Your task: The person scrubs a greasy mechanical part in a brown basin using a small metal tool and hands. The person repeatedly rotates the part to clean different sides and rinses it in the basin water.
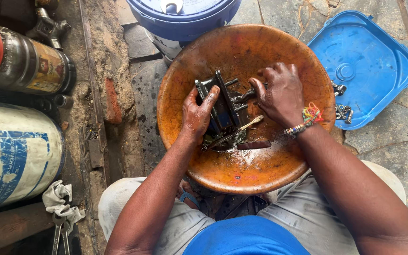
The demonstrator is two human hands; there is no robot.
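While left hand (198, 113) clasps metal part (223, 106), right hand (279, 94) touching.

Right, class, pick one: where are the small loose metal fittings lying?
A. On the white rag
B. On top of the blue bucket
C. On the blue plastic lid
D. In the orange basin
C: the small metal fittings lie on the blue plastic lid, right of the orange basin.
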